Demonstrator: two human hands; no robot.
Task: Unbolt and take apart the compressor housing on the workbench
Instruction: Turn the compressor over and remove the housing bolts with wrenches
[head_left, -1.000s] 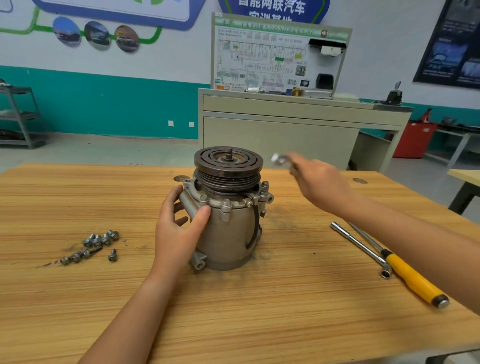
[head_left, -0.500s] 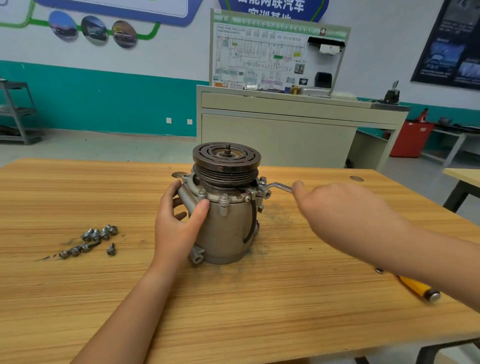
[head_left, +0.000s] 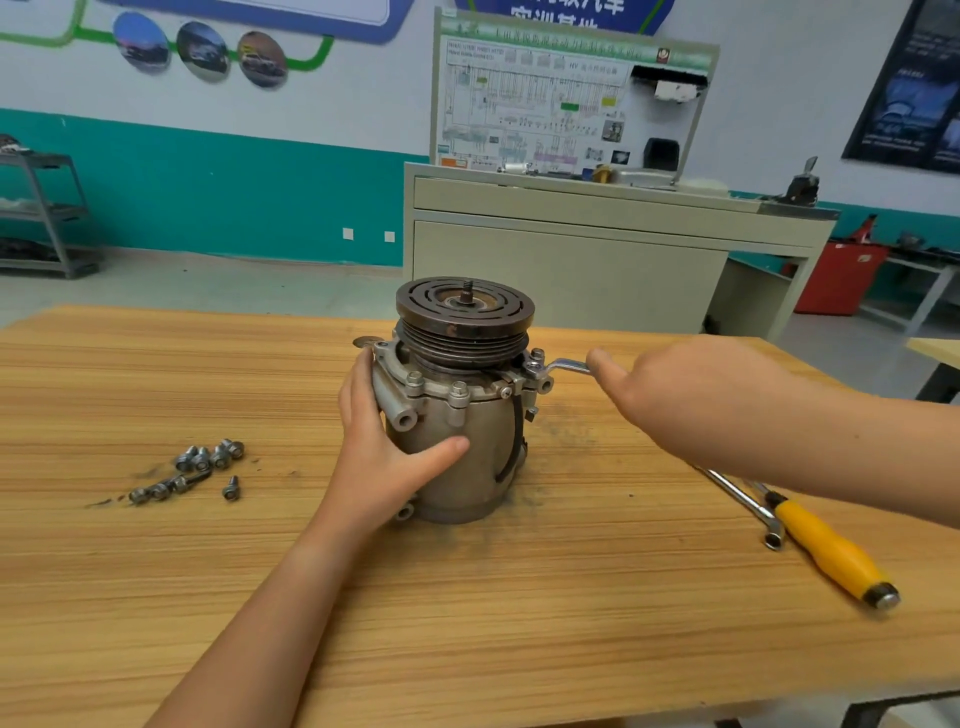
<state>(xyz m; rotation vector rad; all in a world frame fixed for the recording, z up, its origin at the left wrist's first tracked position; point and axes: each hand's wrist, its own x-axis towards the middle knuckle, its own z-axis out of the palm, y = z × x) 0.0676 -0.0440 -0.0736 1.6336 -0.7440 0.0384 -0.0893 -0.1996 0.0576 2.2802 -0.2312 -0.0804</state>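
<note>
Head view, compressor housing (head_left: 467, 467) between left-hand fingers (head_left: 357, 392), right hand (head_left: 701, 400) holding wrench (head_left: 563, 365)

i read the table (head_left: 519, 597) as pale wood grain, smooth with a faint sheen, smudged dark around the housing (head_left: 457, 467). the housing is dull grey cast metal, matt and grimy. its pulley (head_left: 465, 317) is darker, rust-brown grooved metal. the wrench (head_left: 563, 365) at three o'clock is bright polished metal. the bolts (head_left: 208, 460) at nine o'clock gleam. the screwdriver handle (head_left: 831, 556) at four o'clock is glossy yellow plastic.
</note>
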